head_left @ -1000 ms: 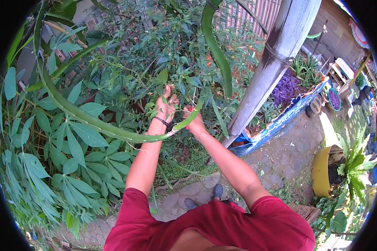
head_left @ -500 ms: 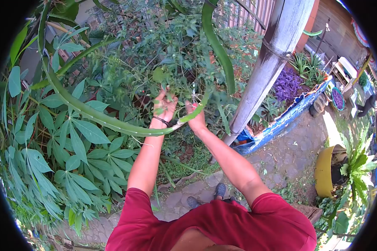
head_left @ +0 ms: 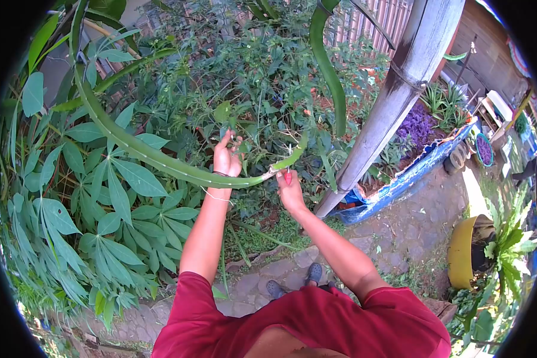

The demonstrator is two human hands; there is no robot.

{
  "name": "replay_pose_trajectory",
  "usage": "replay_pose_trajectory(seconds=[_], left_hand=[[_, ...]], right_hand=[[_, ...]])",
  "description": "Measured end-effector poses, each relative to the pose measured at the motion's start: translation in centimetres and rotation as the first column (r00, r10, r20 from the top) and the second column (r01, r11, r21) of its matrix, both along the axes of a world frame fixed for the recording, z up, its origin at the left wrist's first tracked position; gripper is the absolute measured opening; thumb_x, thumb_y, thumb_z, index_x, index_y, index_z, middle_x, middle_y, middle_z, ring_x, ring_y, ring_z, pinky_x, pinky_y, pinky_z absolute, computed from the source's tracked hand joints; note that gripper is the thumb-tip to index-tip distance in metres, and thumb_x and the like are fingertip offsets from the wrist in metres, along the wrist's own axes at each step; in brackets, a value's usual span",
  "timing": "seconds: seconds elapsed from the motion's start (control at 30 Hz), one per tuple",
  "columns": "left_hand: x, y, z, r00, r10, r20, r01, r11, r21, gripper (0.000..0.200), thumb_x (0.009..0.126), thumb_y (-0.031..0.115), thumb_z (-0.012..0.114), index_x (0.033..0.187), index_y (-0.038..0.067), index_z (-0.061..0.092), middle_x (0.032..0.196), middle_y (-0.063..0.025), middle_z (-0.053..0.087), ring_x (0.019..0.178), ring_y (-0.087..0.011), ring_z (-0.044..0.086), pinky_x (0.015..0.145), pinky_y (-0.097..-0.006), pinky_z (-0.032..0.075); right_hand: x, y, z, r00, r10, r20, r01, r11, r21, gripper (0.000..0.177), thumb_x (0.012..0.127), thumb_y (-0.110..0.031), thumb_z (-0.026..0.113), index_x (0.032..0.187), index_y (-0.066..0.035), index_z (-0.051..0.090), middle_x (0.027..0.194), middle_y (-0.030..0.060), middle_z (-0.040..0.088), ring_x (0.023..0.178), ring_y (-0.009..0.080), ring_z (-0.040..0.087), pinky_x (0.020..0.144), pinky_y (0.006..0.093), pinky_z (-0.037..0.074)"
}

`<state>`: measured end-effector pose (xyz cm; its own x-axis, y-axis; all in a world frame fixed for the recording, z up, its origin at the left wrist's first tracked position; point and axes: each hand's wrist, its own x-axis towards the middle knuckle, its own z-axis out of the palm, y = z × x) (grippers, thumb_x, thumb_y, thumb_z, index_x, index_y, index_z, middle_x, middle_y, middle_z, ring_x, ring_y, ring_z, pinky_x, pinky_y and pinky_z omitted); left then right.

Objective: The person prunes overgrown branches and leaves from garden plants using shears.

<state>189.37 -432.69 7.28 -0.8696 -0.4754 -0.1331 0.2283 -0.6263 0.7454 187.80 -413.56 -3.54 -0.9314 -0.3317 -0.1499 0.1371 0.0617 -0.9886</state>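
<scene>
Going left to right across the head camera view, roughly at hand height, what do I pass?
Cassava leaves → left hand → right hand, its grip shut on a red tool → bamboo pole → blue planter → yellow pot.

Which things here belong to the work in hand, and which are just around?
In hand:
- left hand, open, up in the leafy shrub
- right hand, shut on a small red item
- cactus stem, crossing the left wrist, tip by the right hand

Just around:
- bamboo post
- cassava leaves
- blue planter edge
- purple plants
- yellow pot
</scene>
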Motion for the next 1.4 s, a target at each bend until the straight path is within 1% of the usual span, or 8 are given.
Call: replay_pose_trajectory(seconds=[0.07, 0.27, 0.73, 0.8, 0.93, 1.13, 1.33, 1.4], left_hand=[[0.0, 0.0, 0.1, 1.0, -0.012, -0.001, 0.012, 0.999, 0.034, 0.017, 0.096, 0.034, 0.058, 0.106, 0.021, 0.058, 0.089, 0.0109, 0.058, 0.088, -0.0099, 0.054, 0.065, -0.0265, 0.042], [0.0, -0.1, 0.6, 0.996, -0.052, -0.079, 0.056, 0.997, 0.054, 0.017, 0.095, 0.035, 0.06, 0.106, 0.022, 0.059, 0.09, 0.0123, 0.058, 0.087, -0.0089, 0.054, 0.061, -0.026, 0.042], [0.1, 0.1, 0.8, 0.999, -0.021, -0.024, 0.022, 0.998, 0.063, 0.018, 0.097, 0.032, 0.058, 0.112, 0.022, 0.058, 0.09, 0.0108, 0.058, 0.086, -0.0097, 0.055, 0.057, -0.0261, 0.044], [-0.1, 0.2, 1.1, 0.999, -0.029, -0.041, 0.032, 0.997, 0.067, 0.019, 0.096, 0.032, 0.058, 0.112, 0.022, 0.058, 0.09, 0.0108, 0.059, 0.086, -0.0096, 0.055, 0.057, -0.026, 0.044], [0.1, 0.3, 1.6, 0.997, -0.049, -0.056, 0.053, 0.995, 0.089, 0.019, 0.096, 0.032, 0.06, 0.112, 0.022, 0.059, 0.09, 0.0105, 0.059, 0.085, -0.0098, 0.055, 0.058, -0.0255, 0.045], [0.0, -0.1, 0.9, 0.998, -0.029, -0.049, 0.034, 0.995, 0.098, 0.018, 0.094, 0.03, 0.062, 0.11, 0.021, 0.06, 0.089, 0.0092, 0.059, 0.084, -0.011, 0.056, 0.067, -0.0282, 0.048], [-0.1, -0.3, 0.1, 0.996, -0.058, -0.069, 0.065, 0.993, 0.103, 0.02, 0.094, 0.033, 0.062, 0.109, 0.021, 0.06, 0.089, 0.0077, 0.058, 0.084, -0.0127, 0.056, 0.072, -0.0344, 0.048], [-0.1, -0.1, 0.4, 0.997, -0.055, -0.053, 0.06, 0.993, 0.1, 0.021, 0.094, 0.034, 0.063, 0.11, 0.021, 0.059, 0.089, 0.0079, 0.058, 0.084, -0.0124, 0.055, 0.074, -0.0359, 0.048]], right_hand=[[-1.6, -0.8, -0.6, 0.992, -0.062, -0.106, 0.064, 0.998, 0.017, 0.045, 0.094, -0.039, 0.056, 0.119, -0.004, 0.045, 0.095, 0.0174, 0.062, 0.089, 0.0319, 0.061, 0.083, 0.042, 0.045], [-2.9, -1.6, 4.7, 0.97, -0.083, -0.23, 0.142, 0.957, 0.253, 0.055, 0.093, -0.041, 0.056, 0.125, -0.001, 0.038, 0.108, 0.0235, 0.061, 0.104, 0.0416, 0.059, 0.089, 0.0453, 0.045], [-4.1, -2.1, 4.4, 0.947, -0.102, -0.305, 0.198, 0.933, 0.302, 0.06, 0.093, -0.048, 0.055, 0.127, 0.0, 0.047, 0.113, 0.0246, 0.062, 0.108, 0.0388, 0.059, 0.092, 0.0437, 0.044], [-3.7, -2.0, 4.8, 0.959, -0.059, -0.276, 0.167, 0.907, 0.386, 0.064, 0.092, -0.042, 0.055, 0.136, -0.001, 0.032, 0.121, 0.0232, 0.059, 0.113, 0.0431, 0.055, 0.093, 0.0506, 0.044], [-3.5, -2.1, 5.6, 0.965, -0.009, -0.263, 0.125, 0.896, 0.426, 0.064, 0.092, -0.042, 0.055, 0.137, -0.001, 0.034, 0.124, 0.0235, 0.057, 0.113, 0.0431, 0.055, 0.094, 0.0503, 0.044], [-4.2, -3.6, 3.9, 0.918, -0.153, -0.366, 0.288, 0.891, 0.35, 0.068, 0.089, -0.055, 0.055, 0.134, -0.005, 0.042, 0.116, 0.0214, 0.062, 0.109, 0.0387, 0.059, 0.093, 0.045, 0.044], [-4.7, -3.6, 5.8, 0.899, -0.216, -0.382, 0.297, 0.94, 0.169, 0.042, 0.094, -0.041, 0.057, 0.101, 0.0, 0.056, 0.075, 0.0132, 0.059, 0.07, 0.0287, 0.057, 0.071, 0.0421, 0.046], [-4.5, -2.8, 6.8, 0.946, -0.159, -0.283, 0.221, 0.954, 0.201, 0.044, 0.093, -0.044, 0.057, 0.102, -0.001, 0.058, 0.084, 0.0184, 0.063, 0.083, 0.0365, 0.06, 0.076, 0.0452, 0.046]])
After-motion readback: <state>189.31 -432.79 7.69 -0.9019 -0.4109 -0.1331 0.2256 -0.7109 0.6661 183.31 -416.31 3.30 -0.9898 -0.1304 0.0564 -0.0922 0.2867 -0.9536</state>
